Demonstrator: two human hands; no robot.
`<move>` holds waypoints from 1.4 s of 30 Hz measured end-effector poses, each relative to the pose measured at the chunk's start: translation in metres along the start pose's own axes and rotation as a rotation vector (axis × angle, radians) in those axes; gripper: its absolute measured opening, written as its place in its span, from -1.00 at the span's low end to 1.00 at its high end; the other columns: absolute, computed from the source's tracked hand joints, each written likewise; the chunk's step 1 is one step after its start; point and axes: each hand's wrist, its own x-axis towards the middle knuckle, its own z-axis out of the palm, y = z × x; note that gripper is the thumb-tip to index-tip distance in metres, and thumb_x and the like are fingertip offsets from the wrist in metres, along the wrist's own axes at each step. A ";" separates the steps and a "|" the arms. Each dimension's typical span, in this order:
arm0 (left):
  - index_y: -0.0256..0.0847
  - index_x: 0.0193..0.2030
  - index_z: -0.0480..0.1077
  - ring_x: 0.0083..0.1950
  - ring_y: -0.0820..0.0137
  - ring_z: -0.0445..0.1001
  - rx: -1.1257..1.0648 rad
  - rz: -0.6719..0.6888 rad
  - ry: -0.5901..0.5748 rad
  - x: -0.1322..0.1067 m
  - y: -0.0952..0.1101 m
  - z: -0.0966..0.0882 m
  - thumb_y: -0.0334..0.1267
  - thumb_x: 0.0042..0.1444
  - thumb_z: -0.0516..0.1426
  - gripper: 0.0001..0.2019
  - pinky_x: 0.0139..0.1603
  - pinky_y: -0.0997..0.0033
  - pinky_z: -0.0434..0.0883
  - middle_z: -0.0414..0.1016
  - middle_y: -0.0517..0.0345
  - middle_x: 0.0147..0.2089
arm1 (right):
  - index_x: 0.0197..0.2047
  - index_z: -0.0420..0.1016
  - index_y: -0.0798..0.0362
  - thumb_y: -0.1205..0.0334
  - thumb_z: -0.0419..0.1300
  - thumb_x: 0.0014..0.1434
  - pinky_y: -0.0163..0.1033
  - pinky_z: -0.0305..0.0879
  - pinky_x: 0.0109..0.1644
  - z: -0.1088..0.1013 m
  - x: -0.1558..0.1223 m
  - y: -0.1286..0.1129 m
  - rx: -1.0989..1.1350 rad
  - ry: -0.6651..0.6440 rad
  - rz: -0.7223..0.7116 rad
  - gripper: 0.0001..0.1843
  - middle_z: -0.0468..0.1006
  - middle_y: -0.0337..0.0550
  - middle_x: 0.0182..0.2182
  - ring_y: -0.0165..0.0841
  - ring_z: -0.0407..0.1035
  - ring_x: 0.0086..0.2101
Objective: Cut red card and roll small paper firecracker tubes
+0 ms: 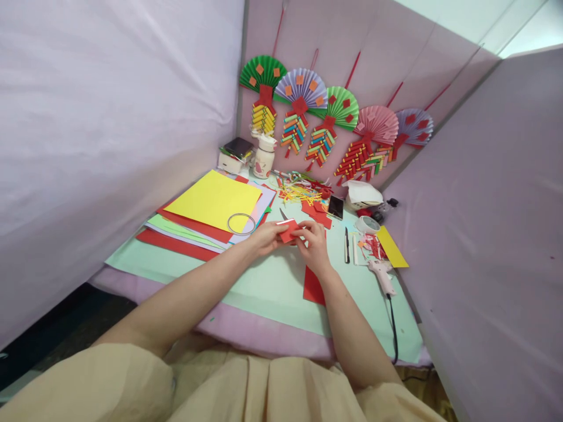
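Observation:
Both hands meet over the pale green table mat (pixel 272 281), pinching a small folded piece of red paper (pixel 288 231). My left hand (pixel 266 237) grips its left side with closed fingers. My right hand (pixel 314 241) holds its right side, fingers curled. A scissor tip (pixel 283 214) shows just behind the red piece. A red paper sheet (pixel 313 287) lies flat under my right wrist.
A stack of coloured sheets topped by yellow paper (pixel 213 200), with a wire ring (pixel 241 223) on it, lies left. A phone (pixel 335 207), pen (pixel 346 244), tape roll (pixel 366 224), glue gun (pixel 382 275) and paper scraps (pixel 303 192) sit right. Paper fans (pixel 328 117) hang on the back wall.

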 end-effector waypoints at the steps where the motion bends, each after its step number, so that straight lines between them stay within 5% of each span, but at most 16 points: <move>1: -0.36 -0.23 0.44 -0.32 0.40 0.55 -0.010 0.027 0.002 0.001 0.000 -0.001 -0.43 0.20 0.09 -0.90 -0.15 0.33 0.52 0.57 -0.01 -0.29 | -0.28 0.56 -0.07 0.33 0.11 0.14 0.00 0.21 0.05 0.001 0.000 -0.001 -0.009 -0.008 -0.006 -0.79 0.44 -0.08 -0.12 -0.20 0.26 -0.07; 7: -0.40 -0.20 0.45 -0.27 0.40 0.56 -0.053 0.032 -0.006 0.003 0.000 -0.002 -0.53 0.19 0.05 -0.84 -0.13 0.40 0.50 0.58 -0.02 -0.27 | -0.25 0.52 0.00 0.26 0.08 0.14 -0.11 0.27 0.01 -0.002 0.003 0.005 0.191 0.116 0.226 -0.80 0.44 -0.07 -0.16 -0.25 0.33 -0.10; 13: -0.34 -0.14 0.46 -0.27 0.44 0.54 0.143 0.034 -0.084 0.004 -0.012 -0.002 -0.43 0.05 0.23 -0.79 -0.15 0.44 0.45 0.57 0.04 -0.24 | -0.28 0.49 0.04 0.03 0.21 0.07 -0.24 0.30 -0.27 0.001 0.004 0.013 0.333 0.058 0.432 -0.74 0.52 -0.18 -0.36 -0.35 0.35 -0.37; 22: -0.29 -0.22 0.39 -0.53 0.51 0.39 0.581 0.129 -0.036 0.009 -0.020 -0.011 -0.46 -0.12 0.19 -0.74 -0.54 0.60 0.27 0.45 0.25 -0.49 | -0.42 0.42 0.02 -0.05 0.17 0.09 -0.29 0.22 -0.39 0.003 0.001 0.018 0.320 -0.006 0.510 -0.71 0.41 -0.29 -0.57 -0.38 0.25 -0.51; 29: -0.24 -0.32 0.46 -0.53 0.42 0.43 0.769 -0.088 -0.327 -0.005 -0.022 -0.012 -0.45 -0.29 0.24 -0.72 -0.57 0.55 0.28 0.48 0.26 -0.54 | -0.44 0.36 0.00 -0.07 0.07 0.16 -0.27 0.20 -0.33 -0.003 0.002 0.026 0.194 0.072 0.529 -0.67 0.42 -0.28 -0.55 -0.36 0.26 -0.48; 42: -0.29 -0.17 0.42 -0.44 0.37 0.53 0.592 -0.123 -0.202 -0.002 -0.022 -0.009 -0.49 -0.21 0.21 -0.63 -0.37 0.41 0.51 0.51 0.20 -0.49 | -0.48 0.37 -0.01 0.04 0.07 0.14 -0.24 0.18 -0.33 0.001 0.002 0.020 0.124 -0.028 0.480 -0.74 0.46 -0.26 -0.54 -0.34 0.30 -0.47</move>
